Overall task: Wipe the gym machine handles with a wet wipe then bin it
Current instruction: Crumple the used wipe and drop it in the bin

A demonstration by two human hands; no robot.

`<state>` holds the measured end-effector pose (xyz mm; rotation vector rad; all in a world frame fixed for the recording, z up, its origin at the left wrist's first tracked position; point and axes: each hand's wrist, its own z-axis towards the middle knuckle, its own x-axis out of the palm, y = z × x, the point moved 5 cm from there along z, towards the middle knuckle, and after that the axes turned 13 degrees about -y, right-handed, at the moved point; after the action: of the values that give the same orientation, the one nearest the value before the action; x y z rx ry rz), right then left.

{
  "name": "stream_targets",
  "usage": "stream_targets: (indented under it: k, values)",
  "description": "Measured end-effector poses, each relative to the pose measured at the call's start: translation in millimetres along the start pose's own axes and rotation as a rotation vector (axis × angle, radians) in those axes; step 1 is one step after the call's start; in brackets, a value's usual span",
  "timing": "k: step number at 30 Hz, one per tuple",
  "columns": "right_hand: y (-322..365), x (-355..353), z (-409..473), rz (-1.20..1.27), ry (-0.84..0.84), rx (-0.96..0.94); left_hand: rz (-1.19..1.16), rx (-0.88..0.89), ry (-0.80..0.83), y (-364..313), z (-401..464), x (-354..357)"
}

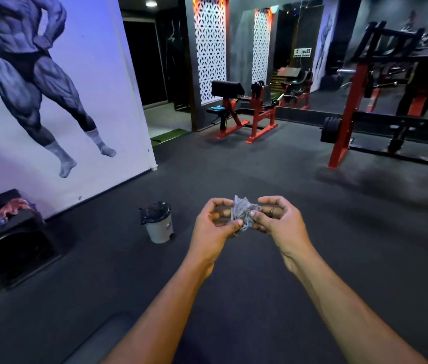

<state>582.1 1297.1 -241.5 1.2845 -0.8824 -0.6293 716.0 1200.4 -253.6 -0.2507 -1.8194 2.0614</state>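
Both hands, left hand (214, 223) and right hand (277, 219), pinch crumpled wet wipe (243, 212); bin (157, 222) on floor, near left.

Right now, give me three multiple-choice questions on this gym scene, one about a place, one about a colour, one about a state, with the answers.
1. Where does the small white pedal bin with the dark lid stand?
A. On the dark floor, left of the hands
B. On the red bench
C. Behind the mirror

2. What colour are the frames of the gym machines?
A. Yellow
B. Red
C. Green

3. What state is the grey crumpled wet wipe in?
A. Lying on the floor
B. Inside the bin
C. Bunched between both hands

Answers: 1 A, the bin sits on the floor near the mural wall, left of the left hand. 2 B, the frames are red. 3 C, the fingers of the left hand and the right hand pinch it.
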Motion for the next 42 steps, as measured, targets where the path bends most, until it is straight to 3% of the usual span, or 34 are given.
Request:
stream_targets:
  k: [11, 17, 28, 42]
  values:
    - [-70.5, 99.3, 229.6, -0.043, 0.188, 0.112, 0.069, -0.085, -0.145, 69.9, 218.9, 19.6]
    - [-123.4, 181.3, 300.7, -0.082, 0.322, 0.214, 0.140, -0.133, -0.267, 115.3, 299.7, -20.3]
    - [-217.6, 353.5, 448.0, -0.283, 0.624, 0.328, 0.048, -0.302, -0.462, 189.0, 490.8, -95.8]
    - [-316.4, 549.7, 650.6, -0.357, 0.729, 0.328, 0.094, -0.351, -0.608, 256.3, 748.5, -138.5]
